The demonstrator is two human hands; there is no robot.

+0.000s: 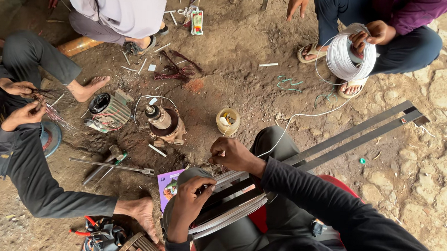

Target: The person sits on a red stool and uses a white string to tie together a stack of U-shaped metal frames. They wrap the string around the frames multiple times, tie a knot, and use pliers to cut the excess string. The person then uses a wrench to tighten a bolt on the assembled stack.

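Item: wire point(304, 115), white, run taut from a co-worker's coil point(349, 58) across the dirt floor point(423, 164) to the winding frame point(230, 201) on the wearer's lap
Left hand point(187, 201): clamped on the frame's near edge
Right hand point(232, 155): pinched shut on the wire at the frame's top
Risks, judged: wire snagging on the steel bars point(353, 136) beside it; slack kinking; turns slipping off if the grip eases

Soft even daylight, sharp, faint shadows

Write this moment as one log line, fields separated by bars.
left hand: grips coil former | right hand: pinches white wire | spool: held by another person
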